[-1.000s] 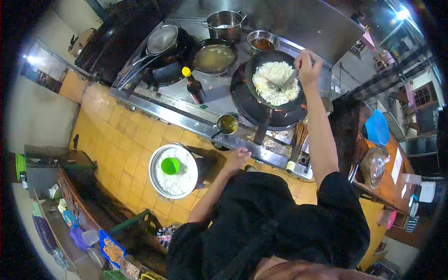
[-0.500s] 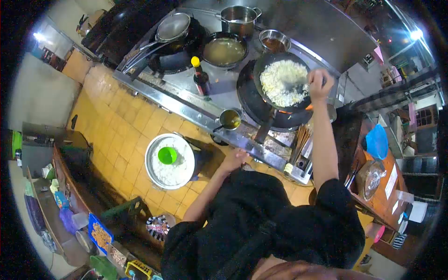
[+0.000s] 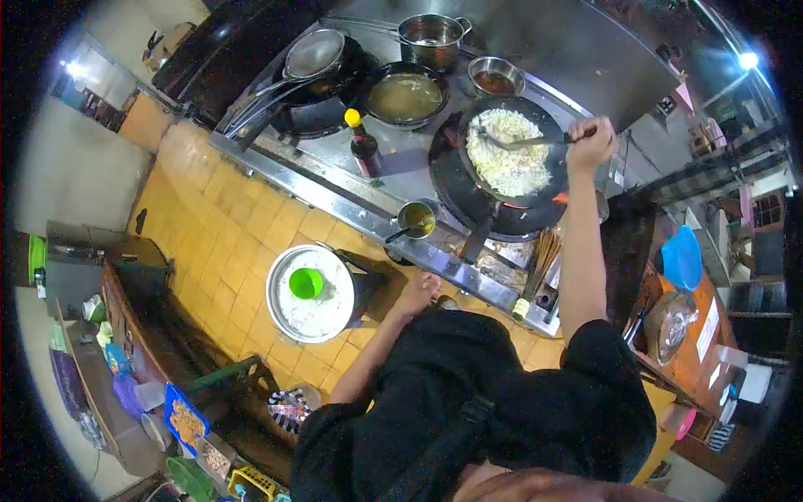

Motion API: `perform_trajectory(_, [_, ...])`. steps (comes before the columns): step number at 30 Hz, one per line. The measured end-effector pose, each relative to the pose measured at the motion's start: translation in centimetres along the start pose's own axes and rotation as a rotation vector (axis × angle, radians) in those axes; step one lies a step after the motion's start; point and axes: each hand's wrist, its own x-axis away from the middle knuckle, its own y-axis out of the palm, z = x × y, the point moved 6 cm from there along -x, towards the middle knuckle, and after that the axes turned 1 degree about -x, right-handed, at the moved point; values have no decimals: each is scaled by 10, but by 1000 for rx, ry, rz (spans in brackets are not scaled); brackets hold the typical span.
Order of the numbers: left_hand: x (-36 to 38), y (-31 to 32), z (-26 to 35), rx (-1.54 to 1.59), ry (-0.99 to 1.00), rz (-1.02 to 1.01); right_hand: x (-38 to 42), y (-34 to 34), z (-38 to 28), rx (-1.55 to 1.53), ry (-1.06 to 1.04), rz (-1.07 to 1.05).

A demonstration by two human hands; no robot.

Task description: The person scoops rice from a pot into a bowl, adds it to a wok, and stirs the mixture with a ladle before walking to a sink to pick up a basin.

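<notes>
My right hand (image 3: 591, 142) is closed around the dark handle of a metal spatula (image 3: 529, 143), whose far end reaches into white rice (image 3: 517, 177) with yellowish bits. The rice lies in a black wok (image 3: 544, 115) on the burner at the right of the stove, with orange flame showing at its edge. Low in front of the stove edge, my left hand (image 3: 418, 294) hangs with fingers loosely curled and nothing visible in them. Nearest to it are a small metal cup of yellowish liquid (image 3: 416, 219) and a large pot of white rice (image 3: 276, 293) holding a green cup (image 3: 306, 284).
Along the stove stand a sauce bottle with a yellow cap (image 3: 365, 152), a pan of cloudy liquid (image 3: 406, 97), a steel pot (image 3: 433, 42), a bowl of brown sauce (image 3: 496, 77) and a strainer (image 3: 315, 55). A wooden table (image 3: 711, 368) bearing a blue basin (image 3: 682, 258) is at the right.
My right hand has moved slightly right and up, and the spatula, blurred before, now lies across the rice toward the left. My left hand's fingers look more curled.
</notes>
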Motion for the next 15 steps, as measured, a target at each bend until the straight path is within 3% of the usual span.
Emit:
perform_trajectory(3, [1, 10, -6, 133, -92, -46, 6, 20, -46, 142, -7, 66])
perform_trajectory(5, [-8, 14, -12, 163, -186, -80, 18, 1, -18, 26, -9, -39])
perform_trajectory(7, [-8, 17, -4, 326, 16, -115, 32, 5, -3, 308, -158, -162])
perform_trajectory(8, [-10, 20, -3, 327, 14, -123, 23, 9, 3, 121, -96, -232])
perform_trajectory(9, [-9, 21, 0, 194, 81, -95, 25, 2, 1, 130, -90, -224])
perform_trajectory(11, [-15, 14, 13, 57, 165, -42, 23, 17, -21, 132, 0, 18])
perform_trajectory(12, [-18, 12, 9, 153, 61, -52, 27, 18, -25, 76, -34, -134])
perform_trajectory(13, [-11, 13, 0, 253, -55, -68, 31, 10, -11, 70, -19, -143])
perform_trajectory(14, [-9, 13, -4, 257, -68, -54, 38, 4, 5, 90, -103, -202])
perform_trajectory(15, [-14, 12, -1, 77, 70, -20, 43, 1, 15, 103, -181, -265])
